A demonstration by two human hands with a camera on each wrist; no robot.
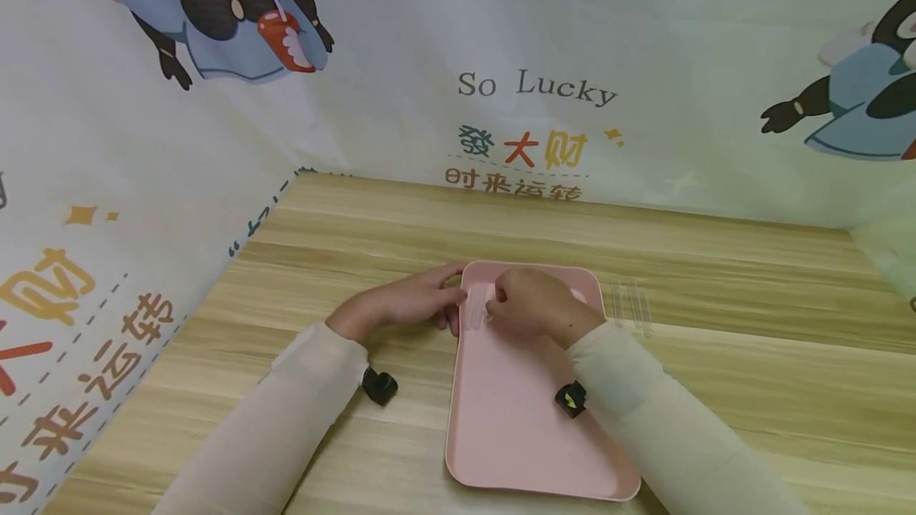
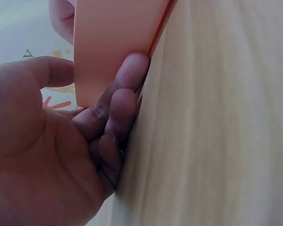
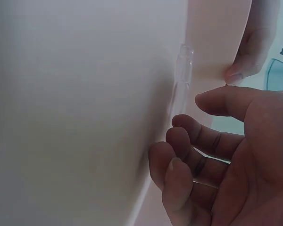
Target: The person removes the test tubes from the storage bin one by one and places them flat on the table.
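Observation:
A pink rectangular tray (image 1: 529,420) lies on the wooden table. My left hand (image 1: 422,298) holds its far left edge; in the left wrist view the thumb (image 2: 56,71) meets the rim and the curled fingers (image 2: 132,70) press low against the outer wall. Inside the tray, by that same edge, lie clear slender tubes (image 1: 474,308). Over the tray's far part is my right hand (image 1: 533,302), its fingers loosely bent. The right wrist view shows a clear tube (image 3: 181,80) against the tray just beyond the fingertips, with thumb and forefinger apart and nothing between them.
Several more clear tubes (image 1: 632,308) lie on the table (image 1: 751,388) just right of the tray. Behind the table and along its left side hangs a pale printed cloth (image 1: 401,46). Each wrist carries a small black camera.

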